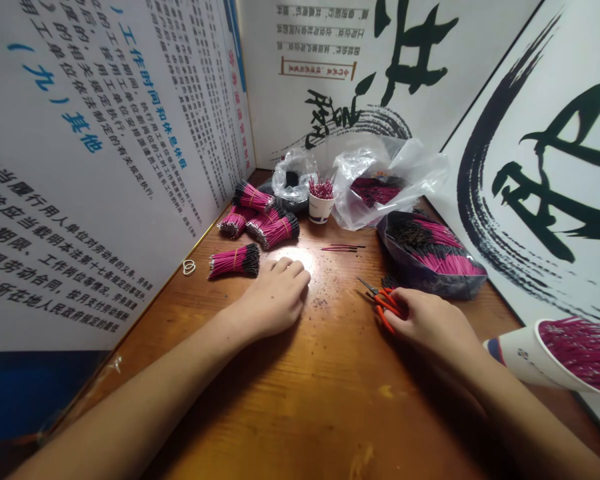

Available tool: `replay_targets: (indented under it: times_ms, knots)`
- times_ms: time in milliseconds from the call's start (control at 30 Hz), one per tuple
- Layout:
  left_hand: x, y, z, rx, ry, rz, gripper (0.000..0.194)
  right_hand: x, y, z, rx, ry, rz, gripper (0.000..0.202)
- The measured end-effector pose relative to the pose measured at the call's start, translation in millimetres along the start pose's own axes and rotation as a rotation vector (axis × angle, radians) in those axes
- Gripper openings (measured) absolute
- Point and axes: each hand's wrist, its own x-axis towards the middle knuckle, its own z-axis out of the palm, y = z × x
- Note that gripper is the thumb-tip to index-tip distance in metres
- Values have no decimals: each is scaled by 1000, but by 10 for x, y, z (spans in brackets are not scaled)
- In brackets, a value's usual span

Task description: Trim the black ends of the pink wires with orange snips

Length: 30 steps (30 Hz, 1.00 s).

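My left hand rests palm down on the wooden table, fingers lying flat and slightly curled, with no object seen in it. Just left of its fingertips lies a bundle of magenta wires with black ends, tied by a band. My right hand is closed around the orange handles of small scissors or snips, whose dark tip points up and left. A few loose wires lie between and beyond the hands. Small dark bits are scattered on the wood between them.
More wire bundles are piled at the back left. Behind stand a small paper cup of wires and clear plastic bags. An open bag of wires and a larger cup are on the right. Printed panels enclose the table.
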Motion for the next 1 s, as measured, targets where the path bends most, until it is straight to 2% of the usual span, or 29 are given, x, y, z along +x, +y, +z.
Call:
replay_targets:
  times_ms: [200,467,600,1000]
  knots:
    - [-4,19,-40,-27,-21,30,21,-21,-16,-30,15,33,-10,21]
    - [-10,-5,-4,-23,-3,51,19,-12,59,18,6,159,-67,19]
    - [-9,8,-8,-19,6,47,20,-34,27,31,31,87,-108,18]
    - [5,13,-12,-64,53,56,21,-41,-20,-29,-74,0,-29,20]
